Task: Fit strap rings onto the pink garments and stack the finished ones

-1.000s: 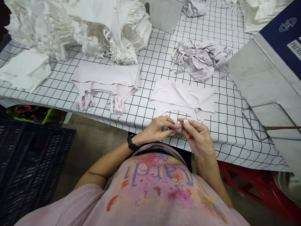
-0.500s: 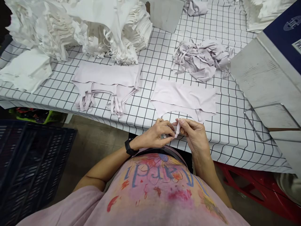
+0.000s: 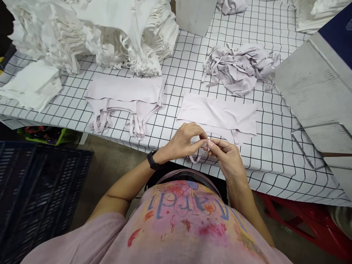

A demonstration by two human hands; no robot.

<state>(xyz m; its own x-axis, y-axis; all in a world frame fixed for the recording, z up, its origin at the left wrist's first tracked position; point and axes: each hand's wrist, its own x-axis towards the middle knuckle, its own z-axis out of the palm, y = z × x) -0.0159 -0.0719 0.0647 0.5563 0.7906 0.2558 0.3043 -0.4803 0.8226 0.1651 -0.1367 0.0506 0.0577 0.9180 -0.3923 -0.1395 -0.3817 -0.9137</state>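
Left hand [image 3: 188, 141] and right hand [image 3: 227, 156] meet at the fingertips, pinching a pale strap [image 3: 195, 160] whose loop hangs below. Just beyond lies a folded pale garment [image 3: 217, 112], flat on the checked cloth [image 3: 171, 90]. To its left, a layered stack of like garments [image 3: 123, 88], straps toward the near edge. Far right: a crumpled heap [image 3: 239, 69]. Far left: piled white garments [image 3: 110, 29].
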